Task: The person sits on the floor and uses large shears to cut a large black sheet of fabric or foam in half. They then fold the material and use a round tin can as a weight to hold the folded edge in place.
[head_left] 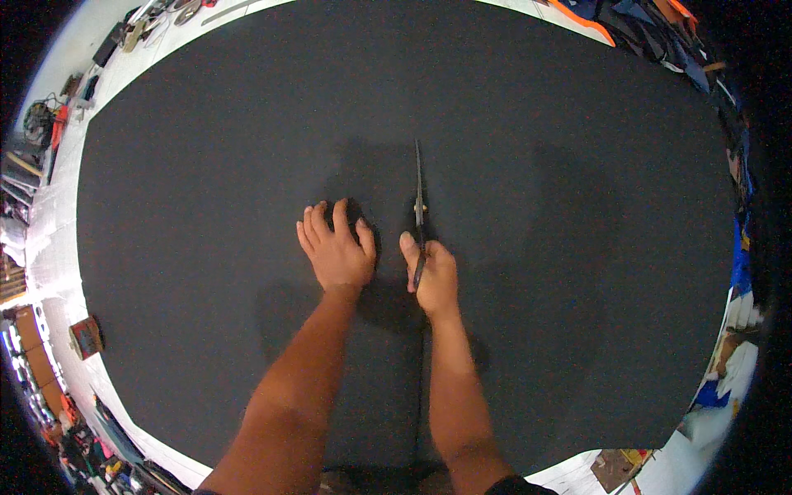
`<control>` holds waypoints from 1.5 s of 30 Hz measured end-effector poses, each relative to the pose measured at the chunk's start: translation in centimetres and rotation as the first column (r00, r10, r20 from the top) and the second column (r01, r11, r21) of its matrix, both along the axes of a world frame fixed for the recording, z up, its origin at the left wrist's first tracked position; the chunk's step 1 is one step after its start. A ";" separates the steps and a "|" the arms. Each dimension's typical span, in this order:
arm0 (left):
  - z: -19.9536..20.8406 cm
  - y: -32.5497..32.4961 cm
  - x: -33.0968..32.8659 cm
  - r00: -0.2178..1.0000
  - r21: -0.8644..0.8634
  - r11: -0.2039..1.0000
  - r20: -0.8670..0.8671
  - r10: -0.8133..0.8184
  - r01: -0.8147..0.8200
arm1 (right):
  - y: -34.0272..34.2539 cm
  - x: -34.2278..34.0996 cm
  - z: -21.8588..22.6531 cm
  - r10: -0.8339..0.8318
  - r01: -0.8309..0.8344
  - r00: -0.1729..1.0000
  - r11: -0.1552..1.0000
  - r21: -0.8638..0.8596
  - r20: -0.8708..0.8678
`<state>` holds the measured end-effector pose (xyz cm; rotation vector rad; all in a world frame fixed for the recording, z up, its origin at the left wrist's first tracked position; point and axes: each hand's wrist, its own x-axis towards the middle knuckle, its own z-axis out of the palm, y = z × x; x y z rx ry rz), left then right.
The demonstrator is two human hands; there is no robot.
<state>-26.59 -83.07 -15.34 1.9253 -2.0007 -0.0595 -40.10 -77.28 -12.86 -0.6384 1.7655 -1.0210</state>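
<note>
A large sheet of dark grey fabric (206,165) spreads over almost the whole work surface. My right hand (436,276) is closed around the handles of a pair of scissors (419,186). Their long blades point straight away from me, and the pivot shows just ahead of my thumb. Behind the scissors, a straight slit runs through the fabric toward my body. To the left of the scissors, my left hand (337,252) lies on the fabric with its fingers spread, holding nothing. The lower blade's position under the cloth cannot be made out.
A small brown box-like block (86,337) sits at the fabric's left edge. Tools and cables (41,124) crowd the far left side. Dark and blue cloth pieces (652,33) lie at the far right. Another brown piece (615,470) is near the lower right edge.
</note>
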 end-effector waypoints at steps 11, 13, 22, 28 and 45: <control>-0.6 0.1 0.7 0.999 0.064 0.997 0.021 0.032 -0.033 | -4.3 -0.3 1.0 0.042 -0.043 0.999 0.998 0.046 0.036; -0.6 0.3 0.7 1.000 0.071 0.997 0.012 0.016 -0.017 | -5.6 -0.7 0.4 0.045 -0.045 0.999 0.998 0.054 0.010; -0.4 0.4 0.7 1.000 0.094 0.995 0.014 0.017 -0.018 | -10.8 -1.9 -0.2 0.050 -0.053 0.998 0.997 0.054 0.046; -0.3 0.5 0.5 1.000 0.108 0.994 0.021 0.003 -0.005 | -15.6 -3.1 0.1 0.041 -0.045 0.995 0.998 0.036 0.088; -0.6 0.6 0.4 1.000 0.136 0.990 0.003 0.023 -0.023 | -24.0 -5.9 -1.7 0.030 -0.024 0.990 0.999 -0.043 0.141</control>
